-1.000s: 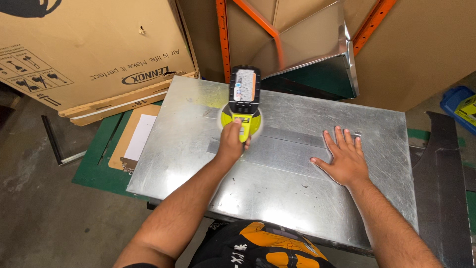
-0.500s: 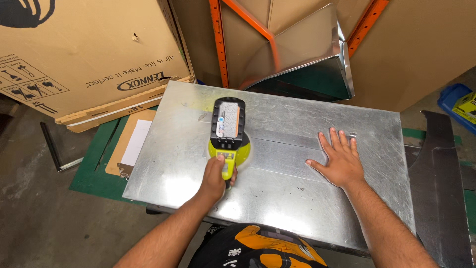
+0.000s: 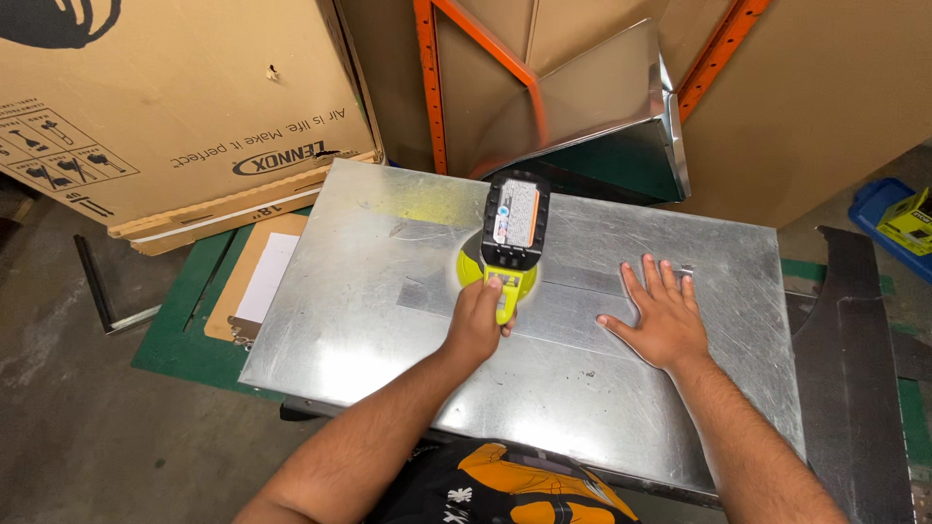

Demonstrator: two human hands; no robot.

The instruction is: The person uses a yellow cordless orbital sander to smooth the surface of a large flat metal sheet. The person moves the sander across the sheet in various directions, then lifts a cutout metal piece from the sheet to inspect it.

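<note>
Sheet metal panel (image 3: pixel 388 291), galvanized, lies flat on the surface at centre frame, scuffed and streaked, with a duller taped or abraded band running across its middle.

Left hand (image 3: pixel 478 325): fingers clamped round the lime-yellow handle of a cordless sander (image 3: pixel 505 243), black battery pack on top, round pad flat on the panel just above frame centre.

Right hand (image 3: pixel 660 315): fingers apart and flat, palm down on the panel right of centre, near the tool but not touching it. It holds nothing.

Surroundings: large cardboard box (image 3: pixel 184 107) in the upper left, its lower edge beside the panel's far left corner. Orange rack frame (image 3: pixel 427 87) at top centre, a folded sheet-metal duct piece (image 3: pixel 621 107) leaning behind the panel. Clipboard (image 3: pixel 262 277) on a green mat at left, partly under the panel edge. Blue case (image 3: pixel 879 209) at far right edge.

Judgement on doing this pass well: keep the pad level so it does not dig an edge into the thin sheet; let the tool's weight do the work; keep the bracing hand well clear of the pad's path and pressing down so the sheet does not chatter or slide.

Against half a second ago: the sander sits further right and slightly higher on the panel, with the left hand moved along behind it. The right hand is in much the same spot, flat as before.
</note>
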